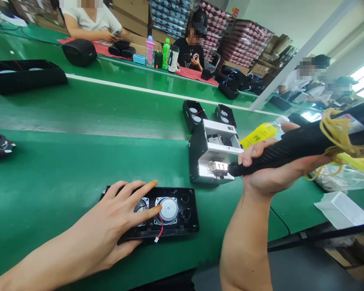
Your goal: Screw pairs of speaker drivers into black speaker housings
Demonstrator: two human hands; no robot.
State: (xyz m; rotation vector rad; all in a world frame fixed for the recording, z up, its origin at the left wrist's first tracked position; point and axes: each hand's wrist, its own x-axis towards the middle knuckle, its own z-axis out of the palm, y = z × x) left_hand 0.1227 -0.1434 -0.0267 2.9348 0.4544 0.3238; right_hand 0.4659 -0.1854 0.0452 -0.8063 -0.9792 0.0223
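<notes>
My left hand (118,220) lies flat with fingers spread on a black speaker panel (182,218) at the near edge of the green table; a round silver speaker driver (167,210) and a red wire show beside my fingertips. My right hand (267,169) is wrapped round a black electric screwdriver (306,141), held nearly level. Its tip points left into a small grey and white screw feeder box (214,155). Yellow rubber bands (336,137) are wound round the tool's rear.
Green conveyor belt (79,113) runs across the middle. Two black speaker panels (194,115) sit behind the feeder. A yellow-labelled bottle (261,135), clear plastic bags (339,180) and a white tray (341,208) lie right. Other people sit at the far side with black speakers and drink bottles.
</notes>
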